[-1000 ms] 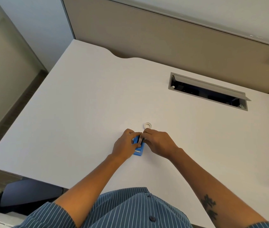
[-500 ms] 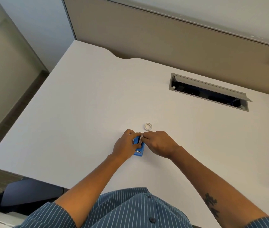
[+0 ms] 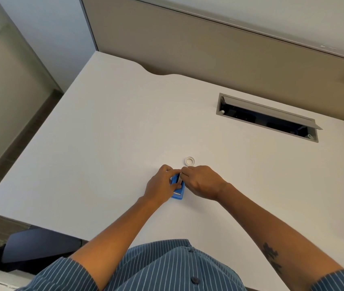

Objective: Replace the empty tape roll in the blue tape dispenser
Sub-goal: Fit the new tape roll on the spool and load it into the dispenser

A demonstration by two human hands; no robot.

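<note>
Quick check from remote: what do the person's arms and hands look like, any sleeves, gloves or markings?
Both hands, left hand and right hand, are bare, no gloves. Short blue sleeves with thin white stripes. The right forearm carries a dark tattoo. No watch or rings visible.

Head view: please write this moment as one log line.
left hand holds blue dispenser | right hand pinches at its top | white ring on desk

No readable text, label, brand, number or sign shows anywhere in the head view. The small blue plastic tape dispenser (image 3: 177, 195) at the centre of the frame bears no legible marking, and the dark tattoo (image 3: 272, 257) at lower right is a shape, not lettering.
</note>
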